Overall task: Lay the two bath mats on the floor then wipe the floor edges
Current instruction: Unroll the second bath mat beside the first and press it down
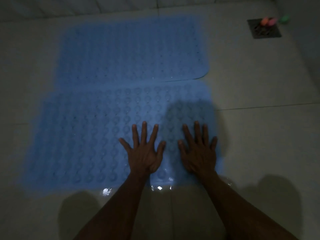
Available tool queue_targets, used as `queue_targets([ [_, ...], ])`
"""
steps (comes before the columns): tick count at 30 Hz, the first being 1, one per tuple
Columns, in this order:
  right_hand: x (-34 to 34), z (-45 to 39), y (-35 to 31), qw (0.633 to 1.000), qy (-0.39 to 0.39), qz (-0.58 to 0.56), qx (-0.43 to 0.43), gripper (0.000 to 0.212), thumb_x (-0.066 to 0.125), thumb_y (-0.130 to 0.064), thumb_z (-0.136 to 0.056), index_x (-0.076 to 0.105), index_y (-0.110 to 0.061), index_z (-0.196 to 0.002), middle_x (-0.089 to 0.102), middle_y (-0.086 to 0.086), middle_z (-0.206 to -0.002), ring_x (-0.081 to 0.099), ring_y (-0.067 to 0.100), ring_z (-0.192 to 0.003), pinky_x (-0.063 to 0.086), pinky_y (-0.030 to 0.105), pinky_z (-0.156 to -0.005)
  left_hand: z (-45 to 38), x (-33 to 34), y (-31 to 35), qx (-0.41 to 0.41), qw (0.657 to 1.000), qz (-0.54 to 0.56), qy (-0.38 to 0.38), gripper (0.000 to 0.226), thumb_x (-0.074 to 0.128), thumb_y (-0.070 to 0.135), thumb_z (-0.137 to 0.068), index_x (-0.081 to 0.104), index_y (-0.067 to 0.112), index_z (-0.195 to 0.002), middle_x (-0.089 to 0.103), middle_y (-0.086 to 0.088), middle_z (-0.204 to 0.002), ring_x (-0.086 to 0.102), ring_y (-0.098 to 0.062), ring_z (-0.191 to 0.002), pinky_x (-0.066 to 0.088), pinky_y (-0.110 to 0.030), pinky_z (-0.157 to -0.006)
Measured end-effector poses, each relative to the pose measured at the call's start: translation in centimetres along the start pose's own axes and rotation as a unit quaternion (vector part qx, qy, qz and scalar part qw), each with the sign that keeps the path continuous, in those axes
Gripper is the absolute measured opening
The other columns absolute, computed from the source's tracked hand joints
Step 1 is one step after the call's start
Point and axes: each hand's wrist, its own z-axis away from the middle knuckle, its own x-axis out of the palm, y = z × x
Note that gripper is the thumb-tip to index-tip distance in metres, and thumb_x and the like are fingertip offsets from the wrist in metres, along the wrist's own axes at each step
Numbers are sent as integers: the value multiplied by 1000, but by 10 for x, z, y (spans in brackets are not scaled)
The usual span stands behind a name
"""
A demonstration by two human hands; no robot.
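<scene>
Two blue bath mats lie flat on the pale tiled floor, one behind the other, their long edges almost touching. The far mat (131, 49) reaches up near the back wall. The near mat (86, 135) shows rows of round suction cups. My left hand (143, 151) rests palm down on the near mat's right part, fingers spread. My right hand (199, 149) lies flat beside it near the mat's right edge, fingers apart too. Neither hand holds anything.
A dark square floor drain (264, 29) sits at the back right, with small orange, pink and green objects (270, 21) on and beside it. Wet shiny patches (106, 191) mark the floor at the near mat's front edge. The light is dim.
</scene>
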Motion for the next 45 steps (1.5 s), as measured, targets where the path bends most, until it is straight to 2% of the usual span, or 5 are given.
queue_targets([
  [15, -6, 0, 2, 1000, -9, -15, -23, 62, 17, -62, -100, -7, -45, -156, -18, -6, -166, -23, 21, -151, -6, 60, -120, -2, -16, 7, -4, 998, 14, -58, 63, 10, 72, -98, -19, 53, -151, -23, 9, -166, -33, -25, -149, -14, -75, -111],
  [21, -36, -25, -12, 999, 30, -27, -17, 62, 34, -60, -97, 29, -36, -154, 11, 3, -167, 8, 32, -153, 8, 65, -118, -26, -40, 8, 27, 1000, -6, 9, 64, 23, 70, -98, 21, 42, -155, 24, -4, -163, 16, -31, -150, 10, -74, -113],
  [26, -52, -88, -26, 998, 8, -47, -36, 66, 27, -62, -99, 6, -40, -158, -10, -3, -168, -9, 27, -154, 4, 65, -119, -86, -48, 8, 8, 999, 41, 6, 65, 22, 69, -99, 10, 44, -157, 4, 1, -170, -1, -30, -155, -2, -74, -115],
  [36, -26, -143, -24, 996, 60, 32, -60, 68, 25, -70, -96, 3, -46, -156, -4, -7, -168, -4, 24, -155, 6, 67, -118, -141, -34, -1, 30, 999, -5, 11, 62, 15, 72, -98, -8, 55, -153, -12, 9, -169, -18, -27, -154, -6, -76, -113],
  [45, -29, -144, -25, 993, 84, 52, -59, 70, 32, -71, -94, 17, -42, -157, 6, -3, -168, 2, 24, -155, 14, 67, -115, -143, -31, -2, 65, 994, -48, 67, 57, 29, 66, -100, 22, 51, -154, 11, 0, -169, 2, -33, -156, 9, -78, -109],
])
